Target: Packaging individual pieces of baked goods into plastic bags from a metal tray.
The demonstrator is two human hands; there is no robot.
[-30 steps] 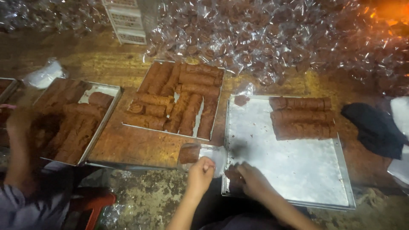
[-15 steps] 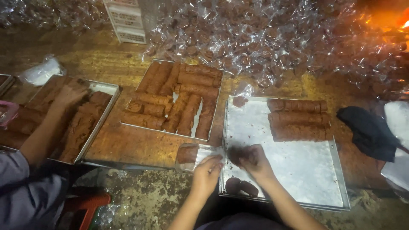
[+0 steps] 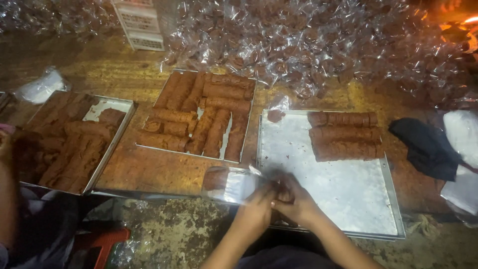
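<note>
Along the worktop's far edge lies a heap of clear-wrapped brown sweets (image 3: 318, 45); nearer, both hands, left (image 3: 256, 211) and right (image 3: 294, 201), pinch together on a clear wrapper (image 3: 234, 183) over a metal tray (image 3: 343, 194) holding brown rolls (image 3: 343, 135).

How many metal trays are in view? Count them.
3: the shallow metal tray on the left, the middle one crowded with brown rolls, and the mostly bare right one. More may lie off-frame.
</note>
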